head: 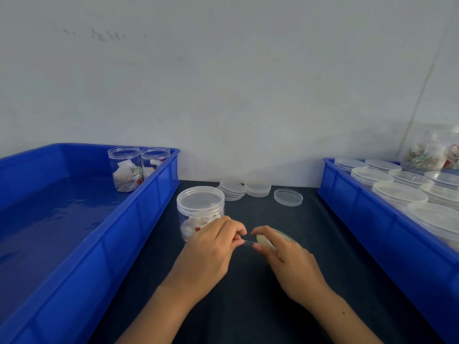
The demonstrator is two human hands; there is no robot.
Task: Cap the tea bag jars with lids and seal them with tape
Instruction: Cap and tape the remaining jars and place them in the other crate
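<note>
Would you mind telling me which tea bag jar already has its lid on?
The jar on the dark table, beside the left hand; the two jars in the left blue bin stand open.

Single head-mounted wide-angle view, aimed forward and down. It looks across the dark surface (pixel 310 244) toward the far wall (pixel 223 83). Both hands appear close, near centre; blue bins flank left and right.

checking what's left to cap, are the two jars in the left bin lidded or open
Open: both jars in the left bin show bare threaded rims, no lids.
</note>
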